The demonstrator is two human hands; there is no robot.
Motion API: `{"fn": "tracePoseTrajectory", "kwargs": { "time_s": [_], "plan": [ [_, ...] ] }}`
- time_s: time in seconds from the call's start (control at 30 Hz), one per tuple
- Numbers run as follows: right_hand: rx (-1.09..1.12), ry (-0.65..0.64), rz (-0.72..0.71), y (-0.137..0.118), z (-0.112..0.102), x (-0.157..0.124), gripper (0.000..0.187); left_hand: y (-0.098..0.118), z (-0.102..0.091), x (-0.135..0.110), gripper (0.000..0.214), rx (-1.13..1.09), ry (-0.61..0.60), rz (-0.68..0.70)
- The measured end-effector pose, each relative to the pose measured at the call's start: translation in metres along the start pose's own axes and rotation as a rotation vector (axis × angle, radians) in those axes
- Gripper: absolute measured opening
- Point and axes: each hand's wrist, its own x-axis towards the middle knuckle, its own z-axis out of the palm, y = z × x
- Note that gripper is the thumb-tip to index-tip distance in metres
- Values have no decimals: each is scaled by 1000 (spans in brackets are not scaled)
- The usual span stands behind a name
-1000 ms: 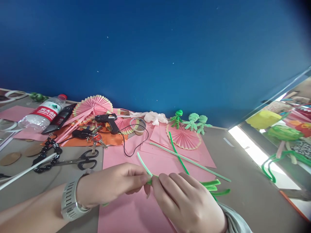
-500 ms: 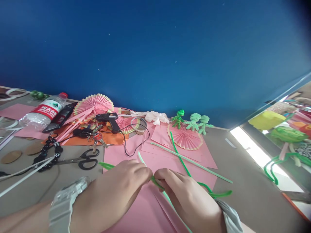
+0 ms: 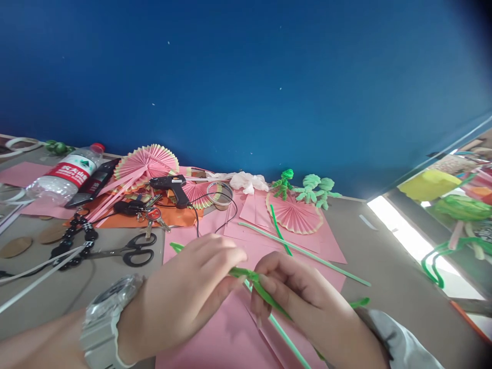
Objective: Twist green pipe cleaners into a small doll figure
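Note:
My left hand, with a watch on its wrist, pinches a green pipe cleaner between thumb and fingers. Close beside it, my right hand grips the same pipe cleaner, which looks twisted or knotted between the two hands. One green end sticks out past the left knuckles, another behind the right wrist. Under the hands lie pink paper sheets. A pale green pipe cleaner runs below my right hand, and a second pale one lies farther back across a bright green one.
Small green pipe-cleaner figures stand by the blue wall. Leftward are pink paper fans, a glue gun, keys, scissors and a plastic bottle. Tape sits behind the hands.
My right hand has turned so its thumb and curled fingers show, and the knotted middle of the pipe cleaner is now visible. Both hands have shifted slightly apart.

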Motion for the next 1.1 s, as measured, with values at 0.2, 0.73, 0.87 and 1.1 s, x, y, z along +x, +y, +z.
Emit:
{"fn": "tracePoseTrajectory", "kwargs": {
  "time_s": [0.2, 0.73, 0.87, 1.1],
  "plan": [
    [-171, 79, -134, -1, 0, -3, 10, 0, -3, -1, 20, 150, 208, -19],
    [-298, 68, -147, -9, 8, -9, 8, 11, -6, 0, 15, -69, 139, -24],
    [-348, 72, -243, -10, 7, -8, 7, 16, -8, -2, 17, -103, 104, -8],
    [-504, 108, -493, -6, 4, -5, 15, 26, 0, -4, 21, -17, 154, -42]
  ]
}}
